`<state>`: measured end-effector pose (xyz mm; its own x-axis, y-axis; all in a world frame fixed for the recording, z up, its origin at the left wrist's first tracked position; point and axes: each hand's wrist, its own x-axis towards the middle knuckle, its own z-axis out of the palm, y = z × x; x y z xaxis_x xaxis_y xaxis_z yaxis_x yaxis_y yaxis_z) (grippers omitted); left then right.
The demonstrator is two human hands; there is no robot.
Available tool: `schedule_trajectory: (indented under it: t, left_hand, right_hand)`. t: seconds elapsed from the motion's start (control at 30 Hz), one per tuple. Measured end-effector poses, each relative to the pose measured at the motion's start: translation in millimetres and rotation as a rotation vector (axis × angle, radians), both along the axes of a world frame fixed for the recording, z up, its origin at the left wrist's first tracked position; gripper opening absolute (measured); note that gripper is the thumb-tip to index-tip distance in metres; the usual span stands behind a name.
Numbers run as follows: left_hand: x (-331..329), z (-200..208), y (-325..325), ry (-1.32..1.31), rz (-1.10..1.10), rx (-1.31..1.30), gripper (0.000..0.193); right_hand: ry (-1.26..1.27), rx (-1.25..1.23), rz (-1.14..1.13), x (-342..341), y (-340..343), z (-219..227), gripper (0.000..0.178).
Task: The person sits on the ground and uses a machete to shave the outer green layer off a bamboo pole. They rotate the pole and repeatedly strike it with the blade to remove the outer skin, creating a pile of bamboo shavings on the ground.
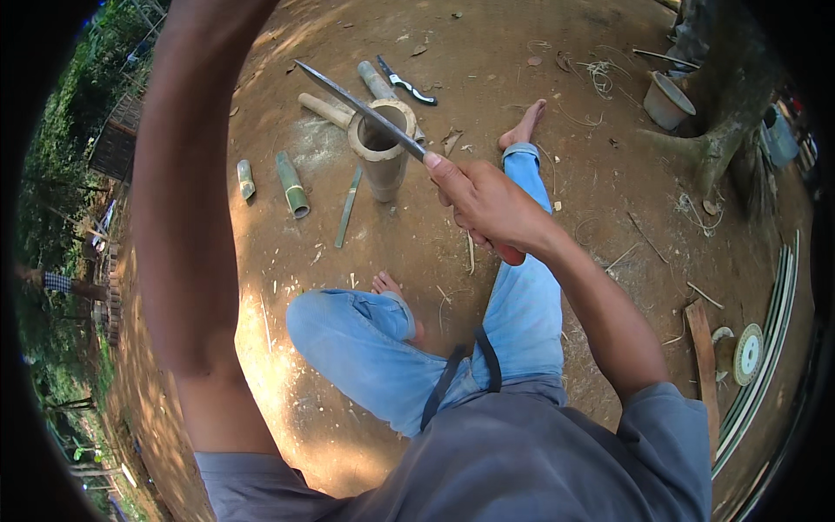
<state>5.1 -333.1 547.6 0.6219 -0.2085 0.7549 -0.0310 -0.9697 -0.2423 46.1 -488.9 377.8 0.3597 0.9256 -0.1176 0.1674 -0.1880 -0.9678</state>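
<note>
My right hand is closed round the red handle of a long-bladed knife. Its blade points to the far left and passes over the open top of an upright bamboo tube; whether they touch I cannot tell. My left arm rises along the left side and leaves by the upper edge, so the hand is out of sight. Left of the tube lie a green bamboo piece, a shorter one and a flat bamboo strip.
Behind the tube are bamboo legs and a black-and-white handled saw. A bucket leans by a tree trunk. Long strips, a plank and a round reel lie at right. My bare feet rest on the soil.
</note>
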Motion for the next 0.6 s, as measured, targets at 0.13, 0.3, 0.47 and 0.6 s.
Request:
schedule_trajectory:
  t: [0.13, 0.3, 0.47, 0.6]
  left_hand:
    - [44, -122, 53, 0.156, 0.109, -0.142, 0.077]
    - [41, -92, 40, 0.186, 0.042, -0.075, 0.072]
    - [41, -11, 16, 0.161, -0.053, -0.083, 0.069]
    - [16, -64, 87, -0.044, -0.031, -0.349, 0.074]
  right_hand:
    - [-0.220, 0.149, -0.124, 4, 2, -28, 0.069]
    - [-0.001, -0.001, -0.109, 19, 3, -8, 0.068]
    - [0.037, -0.041, -0.104, 28, 3, -3, 0.064]
    - [-0.077, -0.055, -0.072, 48, 27, 21, 0.065]
